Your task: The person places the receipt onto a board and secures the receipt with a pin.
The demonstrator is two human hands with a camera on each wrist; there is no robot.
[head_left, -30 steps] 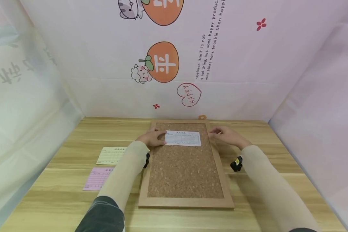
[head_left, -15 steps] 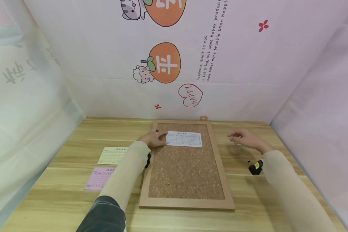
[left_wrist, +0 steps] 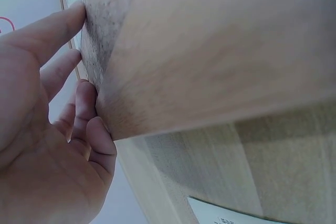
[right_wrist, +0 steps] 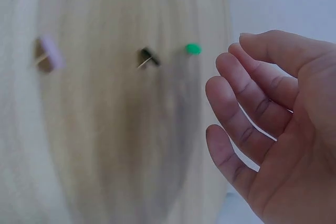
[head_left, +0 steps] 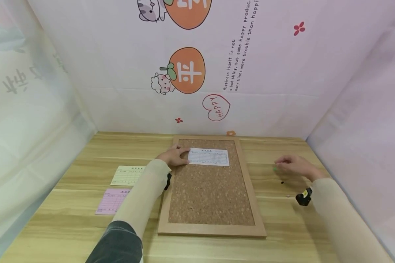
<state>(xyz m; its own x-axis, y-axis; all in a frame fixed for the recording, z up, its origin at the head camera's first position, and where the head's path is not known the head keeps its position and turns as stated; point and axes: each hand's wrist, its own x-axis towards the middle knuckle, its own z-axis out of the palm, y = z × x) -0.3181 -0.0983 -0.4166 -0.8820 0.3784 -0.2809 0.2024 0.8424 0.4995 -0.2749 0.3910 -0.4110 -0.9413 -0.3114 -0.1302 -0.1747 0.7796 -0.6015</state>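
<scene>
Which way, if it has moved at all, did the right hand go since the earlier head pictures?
Yes. The right hand has moved rightward, away from the framed cork board, whose right edge it was beside at first.

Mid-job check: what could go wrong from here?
The white slip could shift if the left hand, touching its edge on the corkboard, slips. The right hand might get pricked reaching down: the black pushpin and lilac pushpin lie with metal points exposed.

Wood-grain table (head_left: 66,219), pale backdrop (head_left: 273,73), orange fruit print (head_left: 188,70), red heart (head_left: 216,107)
</scene>
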